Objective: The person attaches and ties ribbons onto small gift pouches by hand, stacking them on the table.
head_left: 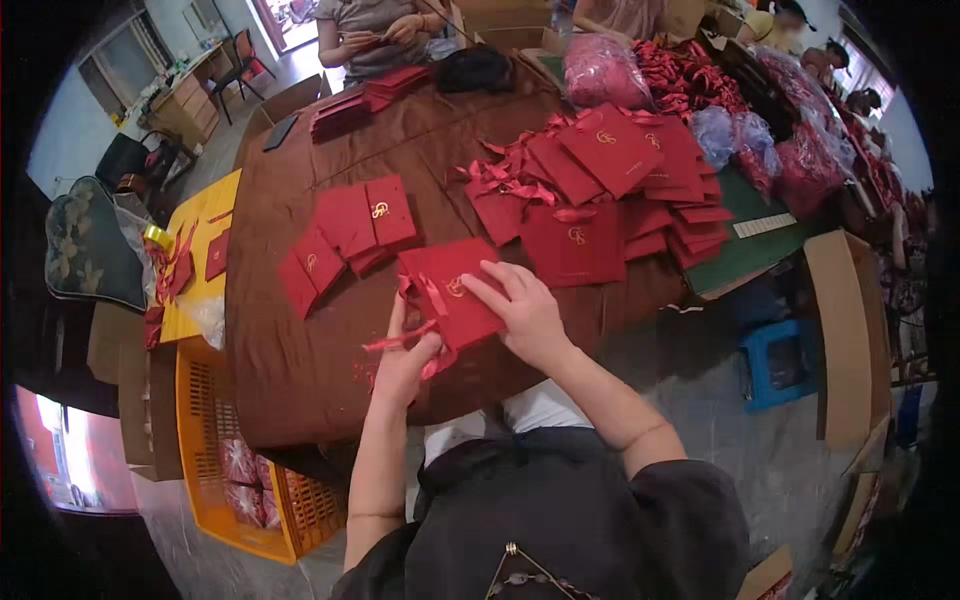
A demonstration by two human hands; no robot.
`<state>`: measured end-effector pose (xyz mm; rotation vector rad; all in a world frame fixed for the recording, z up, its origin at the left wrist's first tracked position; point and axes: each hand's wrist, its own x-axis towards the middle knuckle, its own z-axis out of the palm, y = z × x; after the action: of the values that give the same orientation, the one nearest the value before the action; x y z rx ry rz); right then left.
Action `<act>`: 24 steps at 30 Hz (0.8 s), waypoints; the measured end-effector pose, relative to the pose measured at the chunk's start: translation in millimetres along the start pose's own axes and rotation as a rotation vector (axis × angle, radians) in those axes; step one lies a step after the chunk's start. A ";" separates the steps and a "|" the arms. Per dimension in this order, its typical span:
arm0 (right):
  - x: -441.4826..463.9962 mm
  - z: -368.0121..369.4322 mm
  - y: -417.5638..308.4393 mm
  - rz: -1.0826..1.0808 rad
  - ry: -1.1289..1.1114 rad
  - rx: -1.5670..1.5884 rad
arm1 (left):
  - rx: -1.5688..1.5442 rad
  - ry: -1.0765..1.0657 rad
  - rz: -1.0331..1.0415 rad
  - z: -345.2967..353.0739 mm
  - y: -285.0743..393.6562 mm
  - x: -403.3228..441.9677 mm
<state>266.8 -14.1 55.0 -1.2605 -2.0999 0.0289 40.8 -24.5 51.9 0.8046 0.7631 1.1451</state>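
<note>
A red paper gift bag (468, 310) with a gold logo is held tilted over the near side of the table. My left hand (405, 360) grips its lower left edge, where the red ribbon (425, 325) hangs loose by the fingers and thumb. My right hand (528, 312) holds the bag's right side, fingers across its front; its thumb is hidden. Just beyond lie several flat red bags (378, 212) on the left. A larger heap of red bags (605, 150) with ribbons is to the right.
A brown cloth (310, 370) covers the table. An orange crate (205, 440) stands at lower left, beside a yellow surface (190, 315). A blue stool (778, 365) and cardboard (845, 340) are at right. Other people (375, 30) sit across the table.
</note>
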 end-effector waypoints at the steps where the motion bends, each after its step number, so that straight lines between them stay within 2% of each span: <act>1: 0.6 -0.7 -1.2 -0.006 -0.117 0.010 | -0.081 0.113 -0.100 11.6 -0.2 5.7; 2: -0.6 -0.9 0.4 -0.008 -0.117 0.009 | -0.172 -0.086 -0.134 16.8 8.3 12.0; 4: -4.1 -2.6 9.9 0.011 -0.121 0.340 | -0.086 -0.041 -0.160 13.2 11.2 26.3; 5: -7.0 -7.7 17.1 0.033 -0.196 0.357 | -0.046 -0.009 -0.116 15.1 9.4 32.3; 8: -11.2 -11.6 35.4 0.010 -0.104 0.297 | -0.011 -0.170 -0.040 -3.5 -2.1 67.3; 10: -10.0 -11.2 48.2 -0.089 -0.022 0.195 | 0.189 -0.012 -0.224 6.4 17.3 76.0; 11: -11.0 -17.5 47.1 0.002 0.010 0.189 | 0.118 -0.113 -0.143 16.2 21.2 82.7; 13: -2.0 -34.8 35.2 0.201 0.188 0.241 | 0.297 -0.206 -0.142 4.7 17.9 114.3; 14: 4.1 -36.1 36.7 0.337 0.335 0.396 | 0.323 -0.235 -0.012 8.5 12.1 127.2; 16: 11.8 -40.7 69.2 0.304 0.338 0.195 | 0.343 -0.341 0.012 18.7 14.2 145.9; 17: 9.7 -47.4 80.5 0.429 0.272 0.236 | 0.416 -0.410 0.032 17.9 13.7 160.2; 19: 15.6 -47.0 108.7 0.498 0.396 0.370 | 0.504 -0.390 0.128 33.9 20.3 169.4; 20: 16.0 -52.2 120.8 0.558 0.395 0.534 | 0.563 -0.259 0.090 41.2 25.3 169.0; 22: 24.7 -78.7 130.1 0.696 0.349 0.826 | 0.506 -0.214 0.146 47.9 21.8 172.7; 23: 34.2 -81.5 143.7 0.662 0.464 0.754 | 0.451 -0.165 0.199 49.0 19.9 173.3; 24: 40.1 -94.6 156.0 0.699 0.481 0.857 | 0.447 -0.163 0.197 46.3 17.6 169.9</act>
<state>428.1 71.0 95.3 -1.2012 -0.9612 0.7628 112.3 136.2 72.1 1.3557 0.8281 1.0784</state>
